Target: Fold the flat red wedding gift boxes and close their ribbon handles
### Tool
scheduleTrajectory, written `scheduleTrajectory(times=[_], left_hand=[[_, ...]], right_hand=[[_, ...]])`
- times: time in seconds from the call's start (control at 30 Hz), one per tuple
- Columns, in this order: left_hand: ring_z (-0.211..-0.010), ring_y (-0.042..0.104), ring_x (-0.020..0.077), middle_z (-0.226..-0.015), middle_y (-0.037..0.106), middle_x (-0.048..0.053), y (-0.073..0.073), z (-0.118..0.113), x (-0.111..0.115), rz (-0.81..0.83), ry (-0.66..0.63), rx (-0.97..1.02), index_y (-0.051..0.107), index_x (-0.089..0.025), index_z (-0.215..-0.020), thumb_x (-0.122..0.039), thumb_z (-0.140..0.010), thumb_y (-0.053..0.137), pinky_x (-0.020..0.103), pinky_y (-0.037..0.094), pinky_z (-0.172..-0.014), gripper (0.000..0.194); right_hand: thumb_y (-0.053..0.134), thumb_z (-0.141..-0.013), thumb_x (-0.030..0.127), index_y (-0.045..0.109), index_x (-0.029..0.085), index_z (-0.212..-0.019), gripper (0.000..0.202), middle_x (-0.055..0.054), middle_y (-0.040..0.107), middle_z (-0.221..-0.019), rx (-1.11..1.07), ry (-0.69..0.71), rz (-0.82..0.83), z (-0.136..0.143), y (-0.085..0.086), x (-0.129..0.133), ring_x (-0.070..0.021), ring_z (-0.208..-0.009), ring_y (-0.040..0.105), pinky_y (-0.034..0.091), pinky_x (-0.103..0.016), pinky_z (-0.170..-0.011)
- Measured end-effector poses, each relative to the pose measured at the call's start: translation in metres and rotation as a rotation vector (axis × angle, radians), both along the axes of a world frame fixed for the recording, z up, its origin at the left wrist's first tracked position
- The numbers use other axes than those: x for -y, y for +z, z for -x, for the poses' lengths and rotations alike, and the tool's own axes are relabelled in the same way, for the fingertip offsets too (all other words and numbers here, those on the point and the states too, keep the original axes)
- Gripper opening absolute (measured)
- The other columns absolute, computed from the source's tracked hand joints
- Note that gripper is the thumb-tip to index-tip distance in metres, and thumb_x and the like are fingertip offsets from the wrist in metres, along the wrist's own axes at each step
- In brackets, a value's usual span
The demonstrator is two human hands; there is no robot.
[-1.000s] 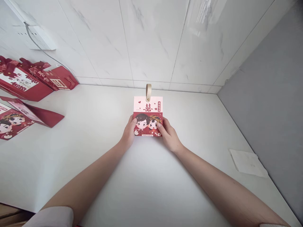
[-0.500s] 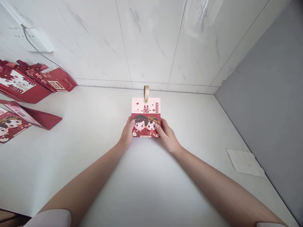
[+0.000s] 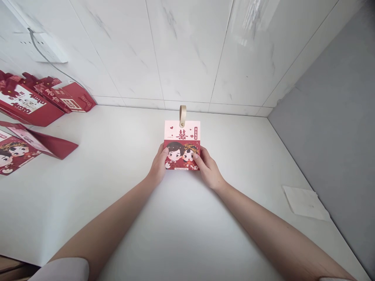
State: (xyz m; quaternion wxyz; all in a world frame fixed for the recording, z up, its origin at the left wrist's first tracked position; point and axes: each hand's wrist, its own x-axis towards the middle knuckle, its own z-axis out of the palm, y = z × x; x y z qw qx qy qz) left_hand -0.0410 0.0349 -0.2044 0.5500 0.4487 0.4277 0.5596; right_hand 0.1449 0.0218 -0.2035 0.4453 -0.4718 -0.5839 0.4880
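A red and pink wedding gift box [image 3: 182, 134], printed with a cartoon couple and a red double-happiness character, stands at the middle of the white table. A beige strap handle [image 3: 183, 115] loops up from its top, fixed with a small metal stud. My left hand [image 3: 159, 164] grips the box's left side, thumb on the front edge. On the right side my right hand [image 3: 209, 168] is closed on it, its thumb lying over the front print. The fingers of both hands are mostly hidden behind the box.
Several red gift boxes [image 3: 55, 111] stand at the left against the tiled wall [image 3: 187, 50]. Nearer, an opened red and pink box [image 3: 61, 145] lies beside another cartoon-printed one. A white tissue [image 3: 304, 203] rests by the table's right edge. A cable [image 3: 49, 62] hangs from a wall socket.
The whole view has shifted very slightly. Both hands keep the same hold on the box, and nothing else has visibly moved.
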Motion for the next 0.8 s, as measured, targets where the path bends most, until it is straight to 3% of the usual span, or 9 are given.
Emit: scheduleTrajectory(times=[0.8], left_hand=[[-0.121,0.057,0.0296,-0.132,0.061,0.008,0.0006,-0.0012,-0.0023,-0.011,-0.007,-0.009,0.056,-0.022,-0.128,-0.052,-0.090,0.052,0.045,0.046,-0.103,0.049]], right_hand=[[0.046,-0.093,0.058,0.046,0.029,-0.135,0.051,-0.002,0.061,-0.133,0.000,-0.011,-0.015,0.0007,0.0010,-0.0007,-0.0224,-0.118,0.059,0.047,-0.038,-0.101]])
